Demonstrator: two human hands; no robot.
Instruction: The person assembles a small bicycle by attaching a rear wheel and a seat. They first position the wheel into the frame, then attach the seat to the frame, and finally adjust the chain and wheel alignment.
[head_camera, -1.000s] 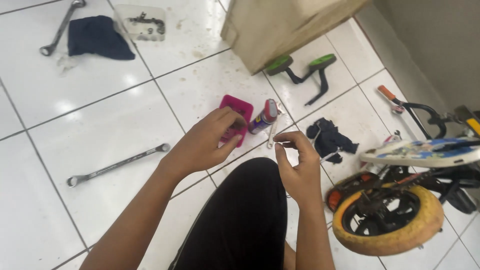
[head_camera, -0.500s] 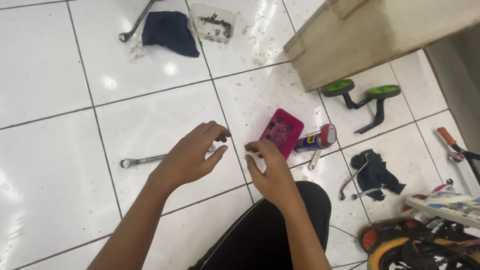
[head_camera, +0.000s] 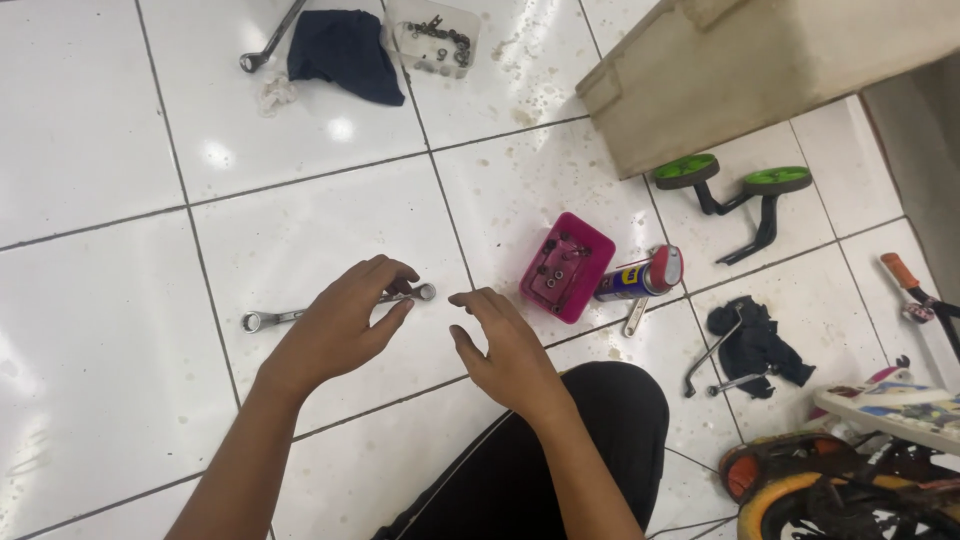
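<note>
A silver ring spanner (head_camera: 262, 318) lies on the white tiled floor. My left hand (head_camera: 340, 325) rests over its middle, fingers and thumb closed around the shaft near the right ring end (head_camera: 425, 292). Just to the right, my right hand (head_camera: 505, 350) hovers low over the tile, fingers spread and holding nothing. My knee in black trousers (head_camera: 560, 450) is below it.
A pink tray (head_camera: 585, 290) of bolts and a spray can (head_camera: 640, 275) lie right of my hands. Green training wheels (head_camera: 730, 180), a cardboard box (head_camera: 750, 70), a dark cloth (head_camera: 755, 340) and an orange-tyred bike wheel (head_camera: 830, 490) are further right. Another spanner (head_camera: 270, 40), a cloth (head_camera: 340, 45) and a container of nuts (head_camera: 435, 30) are at the top.
Both hands have left the pink tray and moved left. My left hand has come down onto the spanner. My right hand has opened.
</note>
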